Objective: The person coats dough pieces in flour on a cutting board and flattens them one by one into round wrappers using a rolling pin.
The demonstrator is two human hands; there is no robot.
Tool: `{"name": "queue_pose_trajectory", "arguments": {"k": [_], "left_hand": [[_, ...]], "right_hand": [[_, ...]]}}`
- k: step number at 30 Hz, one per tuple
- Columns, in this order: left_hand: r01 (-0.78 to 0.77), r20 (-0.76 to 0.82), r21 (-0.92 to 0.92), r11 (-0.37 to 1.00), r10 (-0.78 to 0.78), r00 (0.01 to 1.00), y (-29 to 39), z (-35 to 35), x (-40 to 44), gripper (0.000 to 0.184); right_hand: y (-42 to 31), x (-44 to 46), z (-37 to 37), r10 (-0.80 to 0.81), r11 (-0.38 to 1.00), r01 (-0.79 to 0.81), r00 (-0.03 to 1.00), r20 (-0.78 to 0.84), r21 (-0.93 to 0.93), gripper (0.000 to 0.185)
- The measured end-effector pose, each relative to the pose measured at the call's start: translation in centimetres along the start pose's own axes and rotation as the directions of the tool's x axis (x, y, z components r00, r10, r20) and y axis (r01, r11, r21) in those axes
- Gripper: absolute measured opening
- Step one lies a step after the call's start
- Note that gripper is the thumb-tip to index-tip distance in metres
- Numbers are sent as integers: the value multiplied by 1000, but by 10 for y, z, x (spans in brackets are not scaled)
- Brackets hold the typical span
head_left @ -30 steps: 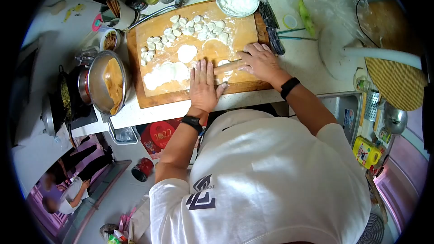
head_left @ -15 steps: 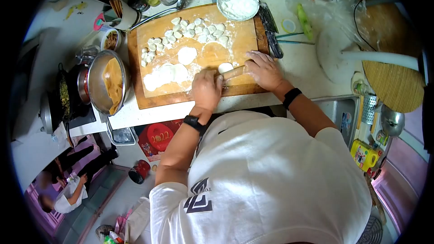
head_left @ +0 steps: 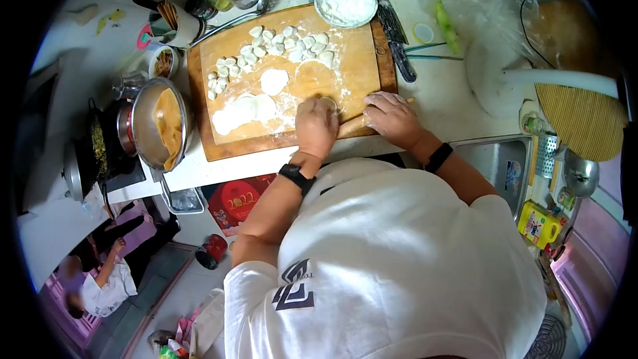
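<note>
Left hand: your left hand (head_left: 316, 123) is palm down with fingers curled in over the small round white dough piece (head_left: 330, 102). Fingertips are mostly hidden, so I can't tell if you're pinching it.
Right hand: your right hand (head_left: 393, 118) is bent over the slim wooden rolling pin (head_left: 354, 126). Can't tell if the fingers wrap it or just press.
Pin: slanted across the near right of the floured wooden board (head_left: 361, 43), inner end close to your left hand.
Dough piece: on the board, mostly under your left fingers. One edge shows.
Risk, pin: if you push on one end only, it could skew and leave the dough thicker on one side.
Risk, fingers: left fingertips sit close to the pin's path. Roll too far and you'd nip them.
Risk, sticking: thin flour under the piece could make it grab and tear when turned.
Risk, finished rounds: the overlapping thin white dough rounds (head_left: 244, 110) touch each other, so they could bond if under-floured. The single flat white round (head_left: 274, 82) lies just beside them.
</note>
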State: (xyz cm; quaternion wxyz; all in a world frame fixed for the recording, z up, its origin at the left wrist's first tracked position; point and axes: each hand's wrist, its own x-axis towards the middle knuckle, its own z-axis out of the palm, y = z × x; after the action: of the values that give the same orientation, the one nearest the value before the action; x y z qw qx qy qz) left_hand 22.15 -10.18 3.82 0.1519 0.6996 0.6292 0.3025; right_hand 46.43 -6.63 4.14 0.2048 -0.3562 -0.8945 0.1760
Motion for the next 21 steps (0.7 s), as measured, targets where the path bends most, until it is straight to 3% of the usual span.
{"name": "queue_pose_trajectory", "arguments": {"k": [4, 6, 7, 9, 10, 11, 13, 15, 17, 19, 21], "left_hand": [[38, 70, -130, 991, -30, 997, -9, -21, -22, 35], [-13, 146, 113, 994, -3, 989, -25, -32, -39, 60], [-8, 149, 113, 994, -9, 989, -28, -32, -42, 60], [-144, 227, 301, 943, 76, 971, -33, -32, -42, 82], [-112, 255, 319, 941, 28, 967, -39, -29, -32, 91], [-92, 183, 345, 934, 29, 983, -43, -23, -21, 91], [-50, 173, 398, 916, -22, 985, -52, -17, -5, 91], [-48, 150, 393, 918, -12, 989, -55, -15, -12, 91], [-72, 240, 259, 963, 8, 971, -43, -24, -37, 96], [-116, 415, 288, 951, -15, 910, -20, -41, -55, 104], [-157, 396, 247, 956, 49, 917, -19, -42, -52, 101]], "right_hand": [[4, 6, 4, 16, 1000, -16, 999, 30, 27, 17], [10, 15, 11, 51, 997, -54, 998, -38, -57, 31], [14, 20, 15, 52, 997, -54, 998, -33, -53, 31], [26, 36, 21, 82, 983, -84, 996, -19, -162, 48], [33, 42, 25, 120, 982, -117, 993, 10, -149, 61], [41, 51, 30, 123, 981, -120, 992, 14, -150, 61], [48, 69, 34, 156, 961, -172, 984, -87, -219, 63], [43, 67, 29, 169, 960, -182, 983, -78, -214, 67], [33, 46, 17, 99, 977, -93, 995, 18, -193, 68], [34, 31, 13, 87, 983, -74, 993, 74, -171, 69], [34, 24, 14, 121, 984, -102, 985, 126, -148, 70]]}}
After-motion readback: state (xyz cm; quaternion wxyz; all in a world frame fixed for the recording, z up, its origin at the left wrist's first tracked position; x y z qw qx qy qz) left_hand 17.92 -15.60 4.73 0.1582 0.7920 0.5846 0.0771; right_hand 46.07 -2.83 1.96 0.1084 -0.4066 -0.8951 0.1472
